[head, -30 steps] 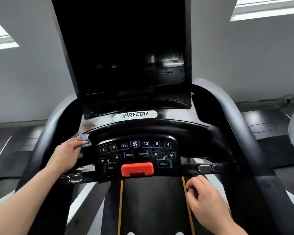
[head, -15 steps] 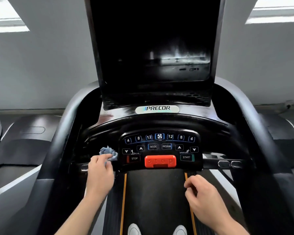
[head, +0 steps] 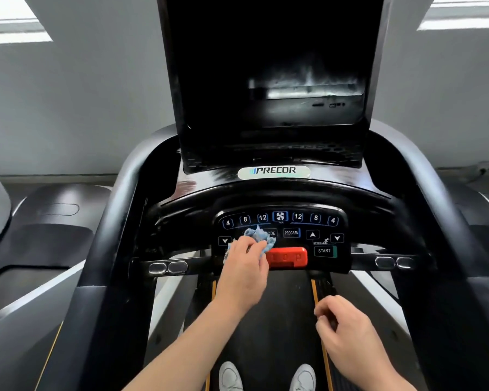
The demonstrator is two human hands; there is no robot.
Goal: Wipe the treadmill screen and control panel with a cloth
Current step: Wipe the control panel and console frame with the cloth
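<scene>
A person's left hand [head: 244,270] presses a crumpled blue cloth [head: 259,237] against the left side of a treadmill's control panel [head: 283,235], the fingers curled over the wad and covering the buttons left of the red stop bar [head: 288,256]; the cloth bunches out past the fingertips, half hiding the MODE key. The right hand [head: 347,334] hangs low over the belt [head: 280,320], its fingers loosely curled and holding nothing that can be seen. The dark screen [head: 268,66] stands upright above the panel, streaked with pale reflections. The cloth looks light, soft and limp, likely to slip or unfold unless held balled under the palm; a full-hand grip suits it better than a pinch. The keys seem shallow and easily triggered, so light pressure near START [head: 324,251] appears wise.
</scene>
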